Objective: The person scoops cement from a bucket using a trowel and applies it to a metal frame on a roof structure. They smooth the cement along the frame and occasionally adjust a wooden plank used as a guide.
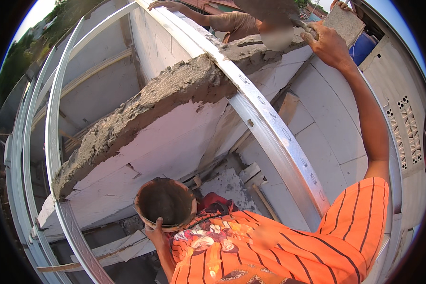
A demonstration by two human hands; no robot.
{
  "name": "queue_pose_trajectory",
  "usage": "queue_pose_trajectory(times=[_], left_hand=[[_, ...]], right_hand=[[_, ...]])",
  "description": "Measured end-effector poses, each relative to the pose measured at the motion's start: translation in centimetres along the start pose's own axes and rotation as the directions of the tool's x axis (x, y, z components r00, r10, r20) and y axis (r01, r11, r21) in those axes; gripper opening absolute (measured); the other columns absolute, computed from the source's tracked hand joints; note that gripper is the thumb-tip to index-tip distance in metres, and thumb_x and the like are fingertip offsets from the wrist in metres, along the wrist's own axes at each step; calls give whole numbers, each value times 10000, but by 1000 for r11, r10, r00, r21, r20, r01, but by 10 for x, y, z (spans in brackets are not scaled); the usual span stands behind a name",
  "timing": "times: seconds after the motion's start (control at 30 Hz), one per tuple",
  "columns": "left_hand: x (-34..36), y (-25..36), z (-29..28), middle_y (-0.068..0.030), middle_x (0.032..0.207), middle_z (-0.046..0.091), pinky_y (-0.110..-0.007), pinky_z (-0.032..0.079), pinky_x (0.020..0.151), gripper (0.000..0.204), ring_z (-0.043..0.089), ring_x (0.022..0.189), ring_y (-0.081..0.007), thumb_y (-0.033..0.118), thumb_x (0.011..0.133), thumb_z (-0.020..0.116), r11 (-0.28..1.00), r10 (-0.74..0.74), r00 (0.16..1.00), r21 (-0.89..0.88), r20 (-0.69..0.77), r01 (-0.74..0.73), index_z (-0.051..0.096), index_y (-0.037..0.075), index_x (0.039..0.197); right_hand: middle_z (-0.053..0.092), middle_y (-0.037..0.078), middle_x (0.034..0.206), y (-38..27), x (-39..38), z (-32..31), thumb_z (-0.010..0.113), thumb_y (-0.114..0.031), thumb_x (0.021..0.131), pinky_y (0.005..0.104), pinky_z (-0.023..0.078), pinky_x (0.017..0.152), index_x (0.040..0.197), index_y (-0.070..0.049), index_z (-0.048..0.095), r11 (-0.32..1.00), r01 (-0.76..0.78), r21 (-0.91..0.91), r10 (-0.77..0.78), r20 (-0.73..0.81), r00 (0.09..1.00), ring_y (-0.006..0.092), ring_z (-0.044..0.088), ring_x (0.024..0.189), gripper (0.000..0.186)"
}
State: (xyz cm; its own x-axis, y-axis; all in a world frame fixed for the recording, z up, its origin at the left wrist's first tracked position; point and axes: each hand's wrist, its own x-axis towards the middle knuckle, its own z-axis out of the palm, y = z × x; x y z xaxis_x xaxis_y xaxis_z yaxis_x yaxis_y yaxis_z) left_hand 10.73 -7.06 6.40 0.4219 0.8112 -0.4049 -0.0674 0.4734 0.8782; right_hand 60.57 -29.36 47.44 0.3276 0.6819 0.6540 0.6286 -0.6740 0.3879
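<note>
My right hand is raised at the upper right, its fingers closed round the handle of a trowel. The trowel's dark blade is near the top edge, over the mortared wall top. Low in the view, my left hand grips the rim of a round bucket from below, its thumb on the outside. Grey wet mortar lies inside the bucket. Rough mortar covers the sloping top of a white block wall in front of me.
A shiny metal beam crosses the wall top, and more metal rafters curve down the left. Another person's arm rests on the beam beyond the wall. A grey block and blue barrel are at upper right. Wood pieces lie below.
</note>
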Motion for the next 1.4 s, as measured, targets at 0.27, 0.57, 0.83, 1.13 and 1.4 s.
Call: queue_pose_trajectory(times=[0.27, 0.57, 0.83, 1.13, 1.4], left_hand=[[-5, -4, -34, -113, 923, 677, -296, 498, 702, 340, 639, 779, -187, -41, 707, 554, 948, 160, 942, 312, -294, -64, 614, -61, 1040], [-35, 74, -46, -51, 828, 527, -316, 437, 688, 90, 484, 862, -171, -14, 602, 535, 762, 607, 680, 545, -413, -349, 543, -34, 689], [-83, 188, -87, -112, 998, 577, -188, 380, 505, 127, 472, 630, -65, -79, 545, 485, 860, 427, 813, -99, -397, -500, 486, 1, 644], [-77, 215, -113, -116, 1096, 550, -188, 403, 629, 128, 504, 815, -95, -50, 535, 505, 732, 651, 711, -29, -265, -681, 431, 37, 593], [-69, 154, -101, -34, 909, 515, -236, 327, 547, 152, 388, 650, -59, -49, 588, 523, 842, 539, 791, 143, -290, -521, 395, 33, 593]], right_hand=[[515, 93, 841, -75, -22, -30, 515, -338, 954, 317, 408, 736, 1039, 1, 589, 866, 52, 497, -177, 209, 962, 174, 507, 791, 357], [659, 139, 924, -303, 25, -109, 686, -236, 853, 372, 491, 871, 1005, -14, 640, 620, 727, 295, -781, 143, 609, 255, 649, 878, 273], [653, 60, 847, -430, 4, -116, 648, -238, 863, 322, 510, 774, 898, -61, 631, 410, 899, 153, -895, -125, 429, 178, 660, 836, 181], [583, 27, 738, -554, -102, -98, 609, -165, 794, 316, 477, 665, 828, -67, 626, 290, 899, 328, -865, -313, 393, 171, 597, 708, 105], [636, 85, 773, -510, -130, -34, 621, -302, 876, 396, 480, 649, 838, -64, 642, 541, 481, 690, -762, 160, 627, 252, 640, 703, 242]])
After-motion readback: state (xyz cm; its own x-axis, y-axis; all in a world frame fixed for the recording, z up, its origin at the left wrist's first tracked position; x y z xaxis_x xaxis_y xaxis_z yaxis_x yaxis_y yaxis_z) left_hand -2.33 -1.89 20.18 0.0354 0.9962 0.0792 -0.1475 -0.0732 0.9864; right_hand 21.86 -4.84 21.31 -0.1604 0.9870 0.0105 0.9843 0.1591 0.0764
